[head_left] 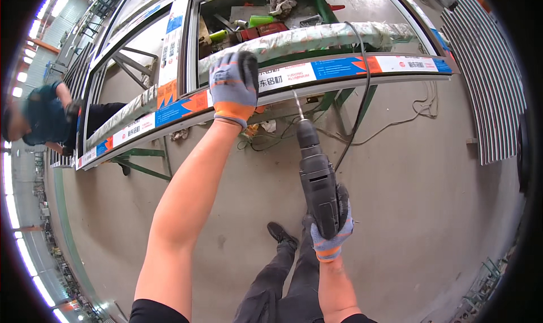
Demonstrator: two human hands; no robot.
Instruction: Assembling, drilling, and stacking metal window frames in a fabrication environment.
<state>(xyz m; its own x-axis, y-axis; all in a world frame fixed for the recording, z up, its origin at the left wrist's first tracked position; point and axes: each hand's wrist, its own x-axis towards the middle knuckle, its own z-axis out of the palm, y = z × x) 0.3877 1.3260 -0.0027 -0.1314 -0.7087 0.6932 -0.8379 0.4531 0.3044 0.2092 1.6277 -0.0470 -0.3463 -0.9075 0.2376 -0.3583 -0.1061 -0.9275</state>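
Observation:
A large metal window frame [283,91], wrapped in printed white, blue and orange film, lies across in front of me. My left hand [233,85], in a grey and orange glove with a dark palm, is closed over its near rail, left of the middle. My right hand [332,232], gloved alike, grips a black power drill [318,184] from below. The drill points away from me. Its thin bit [298,104] ends at the front edge of the near rail; whether the tip touches cannot be told.
Green trestles [144,153] and wrapped padded beams [334,37] support the frame. Rags, tools and a red box [263,31] lie inside it. A black cable [365,85] hangs over the rail. A co-worker [42,116] bends at the far left. Long metal profiles [481,74] stand right.

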